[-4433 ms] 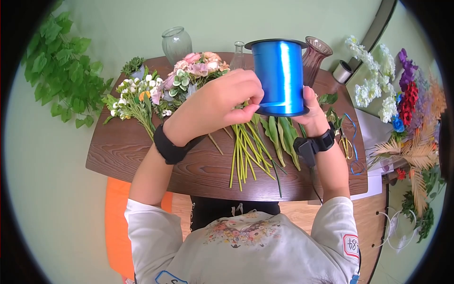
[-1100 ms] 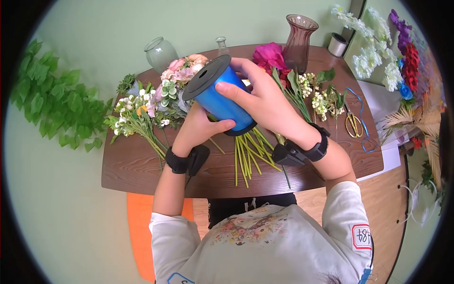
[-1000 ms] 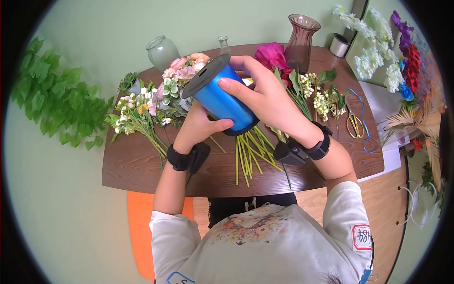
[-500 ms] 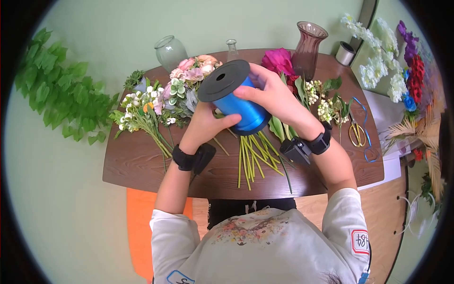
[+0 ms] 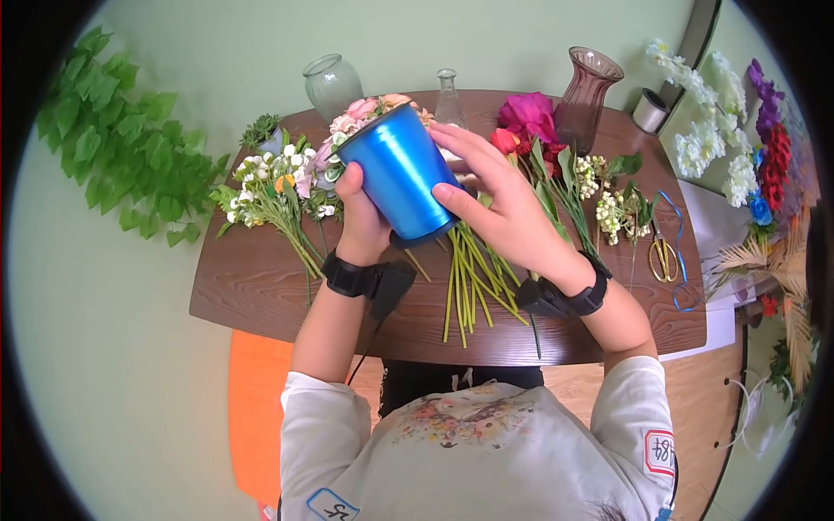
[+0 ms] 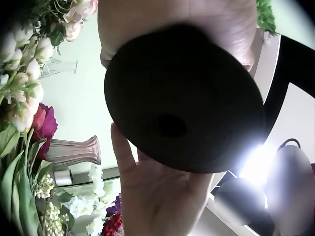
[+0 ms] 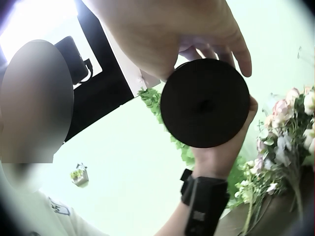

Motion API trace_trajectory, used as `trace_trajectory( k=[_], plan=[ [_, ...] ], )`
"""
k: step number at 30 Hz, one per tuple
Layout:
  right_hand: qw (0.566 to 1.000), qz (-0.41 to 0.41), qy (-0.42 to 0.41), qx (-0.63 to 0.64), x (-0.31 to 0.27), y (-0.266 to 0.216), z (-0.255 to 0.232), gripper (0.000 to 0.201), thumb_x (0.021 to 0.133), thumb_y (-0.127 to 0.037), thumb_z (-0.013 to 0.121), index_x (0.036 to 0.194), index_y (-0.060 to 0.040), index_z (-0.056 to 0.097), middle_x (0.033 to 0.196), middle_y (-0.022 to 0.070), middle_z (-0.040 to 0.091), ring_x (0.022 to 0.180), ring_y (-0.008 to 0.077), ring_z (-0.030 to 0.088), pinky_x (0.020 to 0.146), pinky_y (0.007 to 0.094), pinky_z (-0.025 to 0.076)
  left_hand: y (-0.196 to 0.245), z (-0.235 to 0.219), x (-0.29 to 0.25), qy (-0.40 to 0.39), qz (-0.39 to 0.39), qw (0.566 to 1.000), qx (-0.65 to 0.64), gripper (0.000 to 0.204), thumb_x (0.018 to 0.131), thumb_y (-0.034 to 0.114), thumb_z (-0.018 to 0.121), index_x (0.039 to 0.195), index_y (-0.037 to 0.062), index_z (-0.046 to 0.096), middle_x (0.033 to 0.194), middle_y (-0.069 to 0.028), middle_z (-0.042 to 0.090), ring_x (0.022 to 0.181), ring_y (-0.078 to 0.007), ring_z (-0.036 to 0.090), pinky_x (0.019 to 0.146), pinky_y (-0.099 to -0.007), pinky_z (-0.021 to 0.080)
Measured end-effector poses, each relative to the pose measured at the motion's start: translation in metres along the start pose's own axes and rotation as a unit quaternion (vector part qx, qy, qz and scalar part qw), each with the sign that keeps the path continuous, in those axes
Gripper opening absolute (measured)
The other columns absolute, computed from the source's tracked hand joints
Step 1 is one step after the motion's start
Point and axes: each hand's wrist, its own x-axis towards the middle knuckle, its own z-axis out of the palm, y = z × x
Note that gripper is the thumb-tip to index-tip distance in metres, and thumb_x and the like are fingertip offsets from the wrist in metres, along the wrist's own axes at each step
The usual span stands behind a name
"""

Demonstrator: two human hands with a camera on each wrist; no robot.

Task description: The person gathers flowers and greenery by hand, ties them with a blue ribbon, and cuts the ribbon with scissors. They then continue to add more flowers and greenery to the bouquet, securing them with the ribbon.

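Note:
A large spool of shiny blue ribbon (image 5: 401, 178) is held tilted above the table, its wound side facing the head camera. My left hand (image 5: 365, 224) grips it from the left and below, thumb against the blue side. From the right my right hand (image 5: 508, 208) holds it, thumb on the ribbon and fingers reaching round the far side. A black end disc (image 6: 184, 103) fills the middle of the left wrist view, and the other black disc (image 7: 204, 103) shows in the right wrist view. Cut green stems (image 5: 473, 291) lie below the spool.
White flowers (image 5: 269, 187) and a pink bouquet lie left on the wooden table (image 5: 261, 291). A magenta flower (image 5: 527, 115), berry sprigs and gold-handled scissors (image 5: 663, 259) are at right. Glass vases, including a purple one (image 5: 586, 104), stand along the back.
The spool has turned so its blue side shows instead of the black end disc, and it has shifted slightly left. Earlier the left hand was apart from it; now both hands hold it.

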Motion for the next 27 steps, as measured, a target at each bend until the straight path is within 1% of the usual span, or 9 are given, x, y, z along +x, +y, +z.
trace_trajectory(
  k=[3, 4, 7, 12, 14, 15, 17, 22, 27],
  plan=[
    [0.973, 0.163, -0.035, 0.161, -0.003, -0.001, 0.003, 0.049, 0.078, -0.025, 0.058, 0.115, 0.0022, 0.04, 0.109, 0.0145, 0.048, 0.097, 0.0191, 0.049, 0.083, 0.0299, 0.04, -0.003, -0.009, 0.005, -0.077, 0.015, 0.995, -0.063, 0.09, 0.064, 0.066, 0.045, 0.123, 0.0006, 0.028, 0.11, -0.0156, 0.046, 0.097, -0.0237, 0.05, 0.08, -0.0355, 0.044],
    [0.973, 0.163, -0.034, 0.162, -0.003, -0.002, 0.003, 0.049, 0.078, -0.025, 0.058, 0.115, 0.0022, 0.04, 0.109, 0.0145, 0.048, 0.097, 0.0191, 0.049, 0.083, 0.0299, 0.04, -0.006, -0.009, 0.004, -0.041, 0.017, 0.995, -0.09, 0.088, 0.062, 0.067, 0.047, 0.118, 0.0008, 0.034, 0.105, -0.0181, 0.05, 0.091, -0.0254, 0.054, 0.074, -0.0347, 0.048],
    [0.907, 0.288, -0.16, 0.263, 0.002, -0.004, -0.003, 0.058, 0.073, -0.028, 0.063, 0.115, 0.004, 0.038, 0.108, 0.0119, 0.047, 0.092, 0.016, 0.051, 0.074, 0.0281, 0.045, -0.009, -0.014, 0.003, -0.095, -0.006, 0.988, -0.12, 0.089, 0.064, 0.066, 0.047, 0.122, 0.0003, 0.029, 0.108, -0.016, 0.047, 0.095, -0.0242, 0.051, 0.077, -0.0351, 0.047],
    [0.883, 0.291, -0.122, 0.348, 0.0, 0.003, 0.004, 0.064, 0.068, -0.031, 0.067, 0.115, 0.0031, 0.039, 0.106, 0.0115, 0.048, 0.093, 0.0168, 0.05, 0.073, 0.0296, 0.045, -0.008, -0.014, 0.001, -0.064, -0.038, 0.994, -0.078, 0.087, 0.065, 0.068, 0.046, 0.119, 0.0002, 0.032, 0.11, -0.015, 0.046, 0.092, -0.0236, 0.052, 0.077, -0.0353, 0.047],
    [0.971, 0.178, -0.06, 0.147, 0.003, 0.013, 0.004, 0.061, 0.067, -0.028, 0.067, 0.112, 0.0035, 0.04, 0.105, 0.0141, 0.049, 0.095, 0.0208, 0.05, 0.079, 0.0325, 0.042, -0.005, -0.015, -0.003, -0.005, -0.032, 0.999, 0.04, 0.077, 0.071, 0.062, 0.047, 0.118, 0.0021, 0.035, 0.114, -0.0125, 0.044, 0.096, -0.0216, 0.05, 0.081, -0.0365, 0.044],
    [0.971, 0.178, -0.06, 0.147, 0.001, 0.011, 0.003, 0.061, 0.067, -0.028, 0.067, 0.112, 0.0035, 0.04, 0.105, 0.0141, 0.049, 0.095, 0.0208, 0.05, 0.079, 0.0325, 0.042, -0.005, -0.013, -0.003, -0.005, -0.032, 0.999, 0.04, 0.077, 0.071, 0.062, 0.047, 0.118, 0.0021, 0.035, 0.114, -0.0125, 0.044, 0.096, -0.0216, 0.05, 0.081, -0.0365, 0.044],
    [0.988, 0.112, 0.029, -0.098, -0.002, 0.004, 0.003, 0.061, 0.065, -0.026, 0.067, 0.111, 0.0042, 0.041, 0.103, 0.0176, 0.05, 0.097, 0.0254, 0.049, 0.083, 0.0339, 0.039, -0.006, -0.01, -0.003, 0.034, 0.023, 0.994, 0.105, 0.068, 0.076, 0.054, 0.047, 0.119, 0.0025, 0.034, 0.114, -0.0105, 0.044, 0.101, -0.0199, 0.047, 0.085, -0.0365, 0.039],
    [0.993, 0.083, 0.031, -0.074, -0.002, 0.005, 0.003, 0.051, 0.065, -0.026, 0.067, 0.102, 0.0039, 0.049, 0.092, 0.0157, 0.055, 0.087, 0.0241, 0.054, 0.076, 0.0316, 0.042, -0.004, -0.016, -0.004, 0.043, 0.017, 0.997, 0.06, 0.065, 0.078, 0.052, 0.047, 0.117, 0.0012, 0.036, 0.112, -0.0099, 0.045, 0.102, -0.0191, 0.046, 0.086, -0.0343, 0.038],
    [0.99, 0.139, 0.001, 0.012, -0.002, 0.007, -0.012, 0.019, 0.073, -0.014, 0.061, 0.079, 0.0032, 0.059, 0.073, 0.0087, 0.058, 0.066, 0.0122, 0.056, 0.06, 0.0237, 0.045, 0.002, -0.015, -0.003, 0.014, -0.038, 0.999, 0.021, 0.071, 0.075, 0.058, 0.044, 0.118, 0.0023, 0.034, 0.111, -0.0109, 0.045, 0.1, -0.0189, 0.047, 0.083, -0.032, 0.041]
  ],
)
